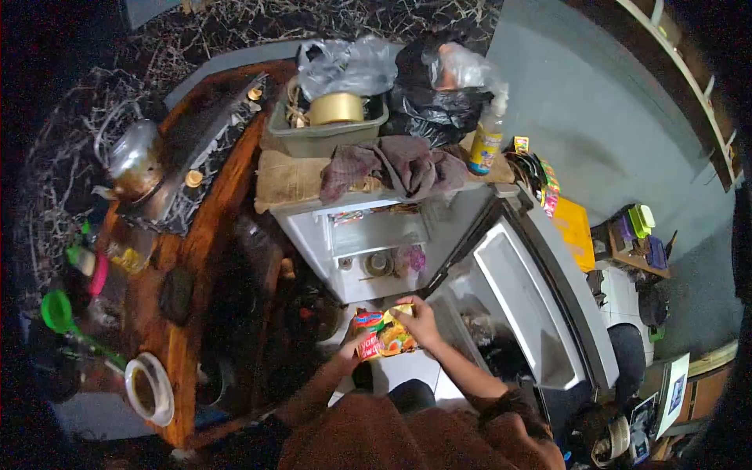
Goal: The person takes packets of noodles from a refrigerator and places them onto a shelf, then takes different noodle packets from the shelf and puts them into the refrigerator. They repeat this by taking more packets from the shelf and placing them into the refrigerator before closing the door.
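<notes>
A red and yellow instant noodle packet is held in front of my body, its printed face turned up. My left hand is closed on the packet's left edge. My right hand grips the upper right corner, fingers pinched on the plastic. Just beyond my hands stands a small fridge with its door swung open to the right. Inside the fridge are a round jar and a pinkish-purple plastic bag.
On top of the fridge are a grey bin, a crumpled towel and a yellow-labelled bottle. At left, a wooden counter carries a metal kettle, a gas stove, a green ladle and a white bowl.
</notes>
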A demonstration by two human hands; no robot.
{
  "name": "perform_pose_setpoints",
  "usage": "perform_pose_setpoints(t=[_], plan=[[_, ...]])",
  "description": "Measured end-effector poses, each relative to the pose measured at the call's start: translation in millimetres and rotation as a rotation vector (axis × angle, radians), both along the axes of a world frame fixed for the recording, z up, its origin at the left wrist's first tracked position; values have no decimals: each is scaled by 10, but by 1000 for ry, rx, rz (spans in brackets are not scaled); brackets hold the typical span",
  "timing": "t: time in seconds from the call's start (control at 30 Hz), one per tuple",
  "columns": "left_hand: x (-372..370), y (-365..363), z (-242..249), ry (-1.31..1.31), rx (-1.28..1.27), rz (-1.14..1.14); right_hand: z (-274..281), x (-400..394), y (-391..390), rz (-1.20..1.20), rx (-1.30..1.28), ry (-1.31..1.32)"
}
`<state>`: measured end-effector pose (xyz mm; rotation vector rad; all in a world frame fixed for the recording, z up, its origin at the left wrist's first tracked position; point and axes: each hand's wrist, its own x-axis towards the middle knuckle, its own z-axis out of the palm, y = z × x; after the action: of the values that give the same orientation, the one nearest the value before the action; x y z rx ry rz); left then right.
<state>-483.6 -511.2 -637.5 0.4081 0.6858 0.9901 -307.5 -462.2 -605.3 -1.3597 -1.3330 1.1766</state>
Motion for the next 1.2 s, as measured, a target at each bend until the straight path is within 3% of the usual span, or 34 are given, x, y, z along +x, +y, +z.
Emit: perform_pose_setpoints(t=[0.1, 0.13, 0.2, 0.23, 0.27, 0.33, 0.37, 0.4, 0.43, 0.5, 0.53, 0.57, 0.6, 0.63, 0.7, 0.77, 0.83, 0.9, 1.0, 1.07, 1.1, 1.2], plan=[[-9, 377, -629, 146, -70, -1, -682, -6, 369, -16, -147, 45], [-91, 498, -1084, -89, -191, -75, -932, -1, 491, -82, -177, 147], [-5, 773, -1002, -76, -187, 2, -1528, 43, 740, -84, -234, 247], [31, 946, -1022, -85, -151, 83, -1395, 85, 849, -26, -365, 409], [-27, 1026, -1203, 327, 185, -3, -1374, 146, 1003, 62, -483, 410], [-10, 1447, -1652, -529, 98, -66, -1578, 254, 1298, 221, -646, 510], [78, 1583, -1656, -108, -47, 68, -1730, 301, 1455, 289, -685, 607], [34, 1800, -1908, -185, -195, 13, -1789, 361, 1631, 335, -599, 495], [105, 2017, -1893, 3, -278, 1, -1908, 399, 1814, 383, -513, 386], [235, 2363, -1878, 109, -197, -94, -2474, 437, 2116, 241, -467, 475], [279, 2510, -1965, 99, -210, -75, -2591, 454, 2213, 210, -404, 522], [302, 2616, -2048, 257, -139, -126, -2601, 482, 2288, 172, -335, 562], [261, 2824, -2496, 101, -85, -203, -2577, 528, 2303, 66, -392, 381], [319, 2850, -2436, 68, -98, -176, -2527, 567, 2299, -37, -445, 195], [471, 2780, -2129, 205, -130, -148, -2433, 571, 2321, -56, -396, 165], [570, 2755, -2124, 175, -112, -106, -2374, 573, 2288, -83, -321, 127], [618, 2819, -2141, 131, -90, -64, -2379, 568, 2268, -165, -275, 448], [601, 2978, -2148, -21, 87, -135, -2466, 524, 2305, -228, -175, 481], [769, 3332, -2119, 78, 143, -62, -2477, 509, 2637, -256, -103, 562], [892, 3569, -2010, 157, 258, 46, -2627, 618, 3076, -442, 143, 505], [973, 3679, -1919, 219, 337, 111, -2609, 620, 3231, -437, 139, 505], [1182, 4439, -2053, 483, 184, 239, -2336, 559, 3608, -336, 313, 597]])
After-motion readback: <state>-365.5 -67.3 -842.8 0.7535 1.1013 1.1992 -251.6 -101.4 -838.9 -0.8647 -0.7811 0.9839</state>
